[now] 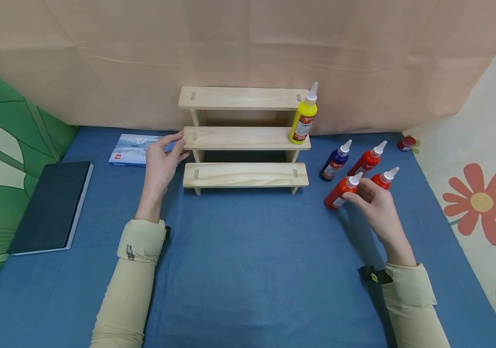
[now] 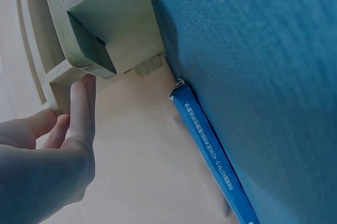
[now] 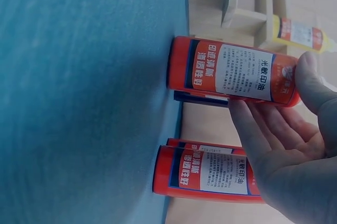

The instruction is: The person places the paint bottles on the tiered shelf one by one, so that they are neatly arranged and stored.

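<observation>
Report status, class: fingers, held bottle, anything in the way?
Left fingers grip left end of middle shelf. Right fingers hold red bottle. Possible obstacle: yellow bottle on middle shelf's right end.

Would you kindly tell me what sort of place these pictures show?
Probably an indoor tabletop set, perhaps for display or filming: a blue cloth covers the surface, a creased beige sheet hangs behind it, and a small stepped wooden rack stands before the sheet.
</observation>
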A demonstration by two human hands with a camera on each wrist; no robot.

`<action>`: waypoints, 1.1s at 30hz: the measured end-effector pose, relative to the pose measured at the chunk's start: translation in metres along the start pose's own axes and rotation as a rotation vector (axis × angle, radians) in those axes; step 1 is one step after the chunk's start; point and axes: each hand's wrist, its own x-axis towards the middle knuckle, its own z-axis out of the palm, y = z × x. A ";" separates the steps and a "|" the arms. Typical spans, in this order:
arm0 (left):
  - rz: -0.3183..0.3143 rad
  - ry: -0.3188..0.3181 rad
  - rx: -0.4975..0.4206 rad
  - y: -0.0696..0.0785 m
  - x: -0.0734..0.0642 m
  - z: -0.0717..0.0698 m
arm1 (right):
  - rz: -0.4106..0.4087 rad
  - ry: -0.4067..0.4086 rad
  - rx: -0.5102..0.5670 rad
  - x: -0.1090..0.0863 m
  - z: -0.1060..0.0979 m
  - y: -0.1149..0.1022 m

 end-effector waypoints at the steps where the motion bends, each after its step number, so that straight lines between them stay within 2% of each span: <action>1: 0.001 -0.001 0.001 0.000 0.000 0.000 | -0.005 0.003 0.001 0.000 0.000 0.000; 18: -0.007 0.001 -0.004 -0.001 0.001 0.000 | -0.055 0.073 0.009 0.004 -0.009 -0.023; 26: -0.002 0.003 0.008 -0.004 0.000 -0.001 | -0.038 0.079 0.014 0.010 -0.005 -0.039; 33: 0.007 0.000 -0.003 -0.002 0.000 -0.001 | -0.061 0.095 0.034 0.016 -0.001 -0.055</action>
